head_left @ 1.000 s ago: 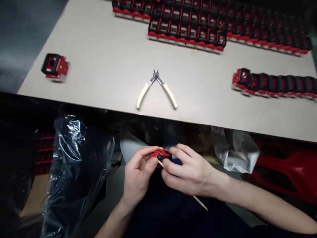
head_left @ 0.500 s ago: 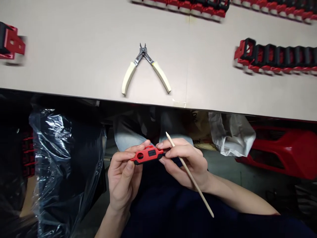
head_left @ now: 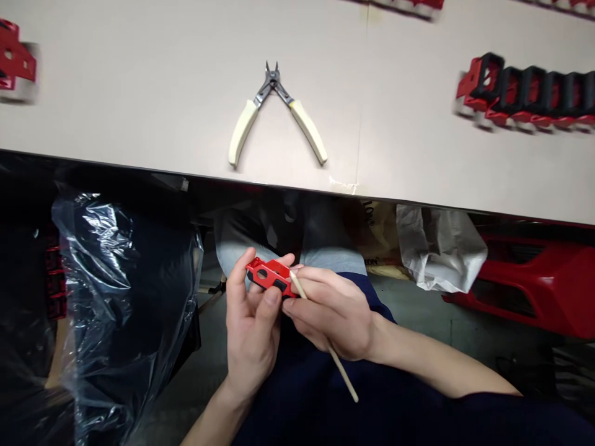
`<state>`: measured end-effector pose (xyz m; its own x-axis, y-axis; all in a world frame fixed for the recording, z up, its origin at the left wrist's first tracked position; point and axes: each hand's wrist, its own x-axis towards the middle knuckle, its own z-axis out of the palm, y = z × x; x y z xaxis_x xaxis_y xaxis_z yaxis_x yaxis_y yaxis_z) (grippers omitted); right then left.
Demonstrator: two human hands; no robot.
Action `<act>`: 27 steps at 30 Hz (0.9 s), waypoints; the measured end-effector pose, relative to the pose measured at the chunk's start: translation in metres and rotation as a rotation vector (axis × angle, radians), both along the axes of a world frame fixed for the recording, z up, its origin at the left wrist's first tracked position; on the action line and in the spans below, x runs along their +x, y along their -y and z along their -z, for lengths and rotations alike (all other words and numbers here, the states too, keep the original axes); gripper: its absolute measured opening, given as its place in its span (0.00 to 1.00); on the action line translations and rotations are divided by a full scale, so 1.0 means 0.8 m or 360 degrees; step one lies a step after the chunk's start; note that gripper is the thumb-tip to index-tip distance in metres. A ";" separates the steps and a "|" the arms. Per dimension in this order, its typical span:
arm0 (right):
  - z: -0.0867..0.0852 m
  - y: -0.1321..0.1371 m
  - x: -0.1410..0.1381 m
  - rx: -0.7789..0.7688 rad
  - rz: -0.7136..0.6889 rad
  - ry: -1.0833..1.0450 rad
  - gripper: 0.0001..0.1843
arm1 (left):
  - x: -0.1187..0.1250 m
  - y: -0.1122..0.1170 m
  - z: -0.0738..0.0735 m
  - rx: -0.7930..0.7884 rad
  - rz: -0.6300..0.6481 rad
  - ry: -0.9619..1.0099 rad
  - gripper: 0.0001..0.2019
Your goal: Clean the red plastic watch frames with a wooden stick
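Observation:
Over my lap, my left hand is closed on a small red and black plastic part with a round hole in its face. The thumb presses its lower edge while fingers support it from behind. My right hand grips a thin pointed wooden stick that slants through its fingers. The tip of the stick is at the right end of the part, seemingly against it, and the right fingertips are close to that same end. Flush cutters with cream handles lie spread on the table ahead of both hands.
On the pale table, a row of red and black parts stands at the right, and another red part at the left edge. Below hang a clear plastic sheet and a white bag; a large red molded piece is at right.
The part has tilted, its right end now lower. My left hand has shifted right, and my right hand has brought the stick's tip down to the part. The view has shifted slightly.

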<state>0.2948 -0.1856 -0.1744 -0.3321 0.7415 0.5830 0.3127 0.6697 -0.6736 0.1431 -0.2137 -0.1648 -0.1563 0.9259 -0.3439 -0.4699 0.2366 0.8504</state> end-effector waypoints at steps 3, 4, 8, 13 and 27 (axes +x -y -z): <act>-0.007 -0.001 0.002 -0.0191 -0.0037 -0.0201 0.20 | 0.001 -0.002 -0.002 -0.0020 -0.0121 -0.0091 0.23; -0.012 -0.003 0.005 -0.0265 -0.0038 -0.0265 0.22 | 0.000 -0.003 -0.003 0.0004 -0.0143 -0.0119 0.23; -0.031 -0.009 0.015 -0.0467 0.0037 -0.0260 0.17 | -0.004 -0.005 -0.005 0.0077 -0.0182 -0.0199 0.22; -0.043 -0.006 0.008 -0.0589 0.0027 -0.0362 0.15 | -0.004 -0.001 -0.002 0.0151 -0.0198 -0.0283 0.22; -0.042 -0.002 -0.001 -0.0577 0.0047 -0.0371 0.15 | -0.002 0.005 0.004 0.0283 -0.0203 -0.0471 0.23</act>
